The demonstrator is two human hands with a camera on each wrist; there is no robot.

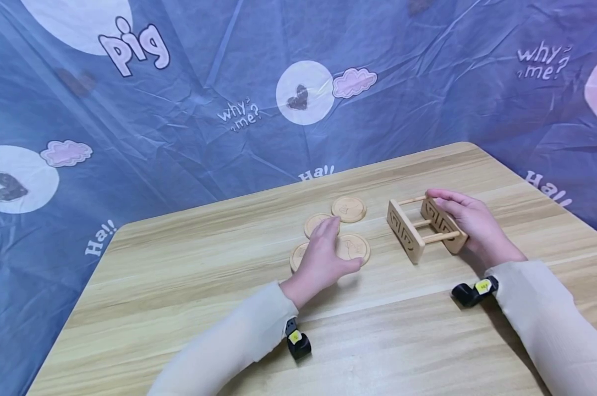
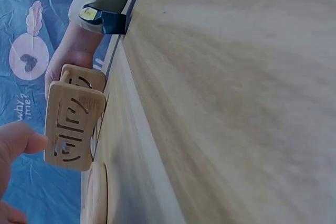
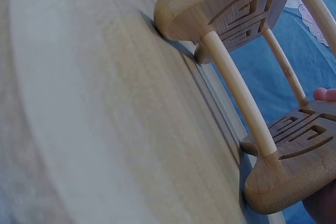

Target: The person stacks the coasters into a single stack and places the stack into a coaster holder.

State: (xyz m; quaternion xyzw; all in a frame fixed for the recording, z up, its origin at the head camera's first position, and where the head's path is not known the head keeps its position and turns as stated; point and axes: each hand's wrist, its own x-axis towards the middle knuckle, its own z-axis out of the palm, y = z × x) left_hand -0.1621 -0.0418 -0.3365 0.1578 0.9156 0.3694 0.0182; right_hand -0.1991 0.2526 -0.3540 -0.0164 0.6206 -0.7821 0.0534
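Observation:
Several round wooden coasters lie flat and close together on the table, including a back coaster (image 1: 349, 209) and a front coaster (image 1: 352, 248) with engraved faces. Over them hovers my left hand (image 1: 323, 264), fingers stretched forward and thumb spread apart, covering parts of the coasters. In the left wrist view its thumb and fingers hold nothing, and one coaster (image 2: 95, 195) shows edge-on below. To the right, my right hand (image 1: 476, 223) grips the near-right panel of a wooden coaster rack (image 1: 404, 234). The rack has two cut-out side panels joined by round dowels (image 3: 239, 93).
The light wood-grain table (image 1: 189, 275) extends to the left and front of the coasters. A blue printed cloth (image 1: 204, 66) hangs behind its far edge. Black wrist straps (image 1: 298, 341) sit on both sleeves.

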